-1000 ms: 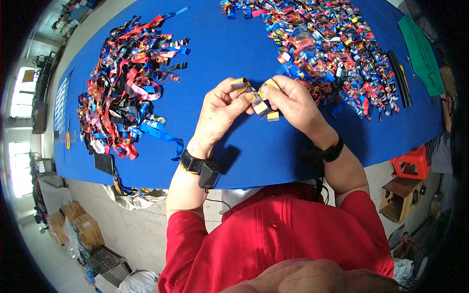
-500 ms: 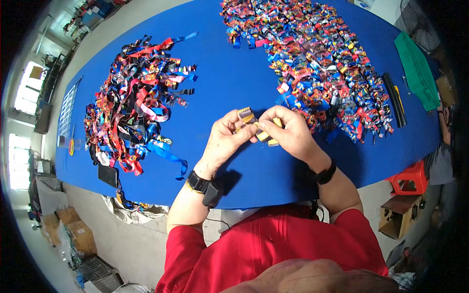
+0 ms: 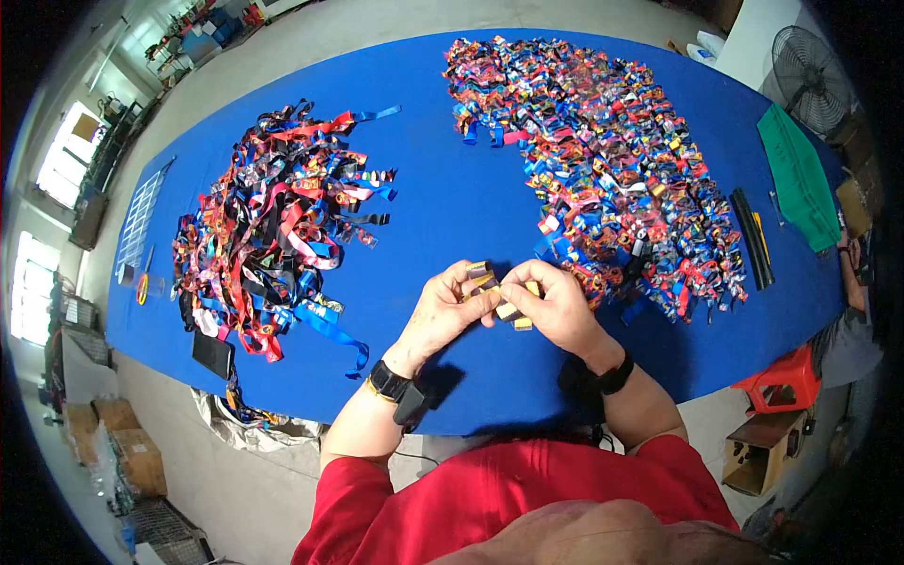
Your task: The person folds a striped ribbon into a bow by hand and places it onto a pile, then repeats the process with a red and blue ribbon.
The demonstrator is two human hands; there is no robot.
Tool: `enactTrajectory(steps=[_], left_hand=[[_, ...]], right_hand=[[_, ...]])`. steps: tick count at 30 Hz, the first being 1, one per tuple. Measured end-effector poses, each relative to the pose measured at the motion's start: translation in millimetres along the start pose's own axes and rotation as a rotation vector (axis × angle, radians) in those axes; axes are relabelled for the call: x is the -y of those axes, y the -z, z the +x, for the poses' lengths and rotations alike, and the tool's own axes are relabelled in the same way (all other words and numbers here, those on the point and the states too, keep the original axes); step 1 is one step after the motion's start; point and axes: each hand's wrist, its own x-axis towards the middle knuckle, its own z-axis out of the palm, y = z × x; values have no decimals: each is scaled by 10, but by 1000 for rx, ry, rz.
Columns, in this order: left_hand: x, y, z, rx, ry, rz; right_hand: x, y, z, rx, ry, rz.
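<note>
Over the near middle of the blue table, both hands pinch a short ribbon strip in yellow and grey-brown, looped or folded between the fingers. My left hand is closed on its left part. Touching it, my right hand is closed on the right part, and a ribbon end shows below its fingers. How the strip is joined at the fingertips is hidden. Left of the hands lies a loose heap of long colourful ribbons. To the right spreads a dense layer of short looped ribbon pieces.
At the left edge are a white wire grid, yellow-handled scissors and a flat black object. On the right lie black strips and a green fabric item. A red stool and a fan stand beyond.
The camera view has tilted up, so the table and heaps appear lower. Both hands still grip the ribbon strip, with little change in their hold.
</note>
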Motion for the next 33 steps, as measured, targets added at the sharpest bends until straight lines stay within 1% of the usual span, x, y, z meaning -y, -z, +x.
enactTrajectory(steps=[4,8,10,13,16,19,20,25,28,31,33], left_hand=[[-1,22,1,29,-5,-37],[-22,41,-2,66,31,-23],[-32,25,-5,93,2,-40],[-49,0,-6,120,-15,-40],[-20,29,2,141,-10,-4],[-38,14,0,157,-2,-2],[-44,5,-6,161,2,-10],[3,-4,-4,145,-20,13],[1,-13,-16,113,-24,23],[15,-14,-2,68,-35,40],[21,-14,1,30,-62,24]], right_hand=[[23,-1,-7,5,-31,16],[31,-18,-11,-10,9,67],[-9,-22,-2,-35,11,87],[-97,-3,33,-73,93,64],[-62,-6,25,-99,66,35],[-56,25,25,-78,22,18],[-60,19,26,-92,38,22],[-82,4,37,-122,93,-29],[-59,9,30,-88,74,-13],[-57,-8,27,-72,41,86],[-99,-16,44,-75,79,81]])
